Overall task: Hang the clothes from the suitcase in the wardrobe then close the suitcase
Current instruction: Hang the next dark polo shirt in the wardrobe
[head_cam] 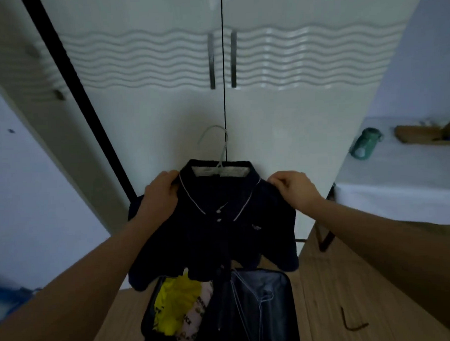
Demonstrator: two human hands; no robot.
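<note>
Both sets of fingers pinched on fabric: my left hand [161, 190] grips the left shoulder of the dark polo shirt [216, 222] by the collar, my right hand [294, 188] pinches the right shoulder seam. Shirt is already on a pale wire hanger [219, 147], hook sticking up above the collar. It's held up in front of the closed wardrobe doors [165, 116], just above the open suitcase [266, 307] on the floor. Shirt looks light and limp, sleeves droop, so it'll likely slide off thin wire if tilted. Better hold: one hand at the hook neck, the other free for a door handle [211, 61]. Doors aren't open yet. Yellow garment [175, 298] and a pale printed one [197, 318] remain in the case; a green bottle [366, 143] lies on the table [399, 178] at right.
</note>
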